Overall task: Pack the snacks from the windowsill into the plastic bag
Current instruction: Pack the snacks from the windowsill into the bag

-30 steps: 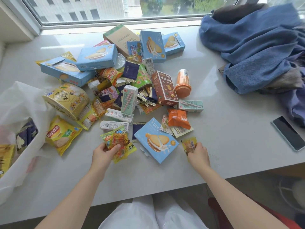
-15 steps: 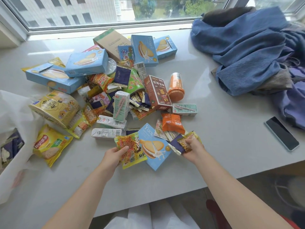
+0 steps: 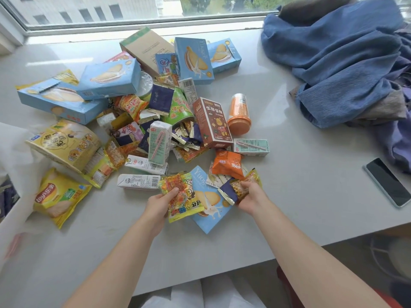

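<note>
Two bare forearms, no sleeves or jewellery — white trousers (image 3: 200, 294) at the lower edge.

White windowsill (image 3: 300, 196) bears snack pile (image 3: 169, 121), blue cloth (image 3: 347, 63), phone (image 3: 388, 182).

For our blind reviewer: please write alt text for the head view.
Left hand holds a yellow-orange snack packet, right hand grips small navy and gold wrappers, beside piled snacks on a white windowsill.

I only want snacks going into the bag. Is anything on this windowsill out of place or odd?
Yes. A phone lies face up near the right edge, and a heap of blue clothes sits at the far right; neither is a snack. The long blue biscuit box at the left looks torn open along its top.
</note>
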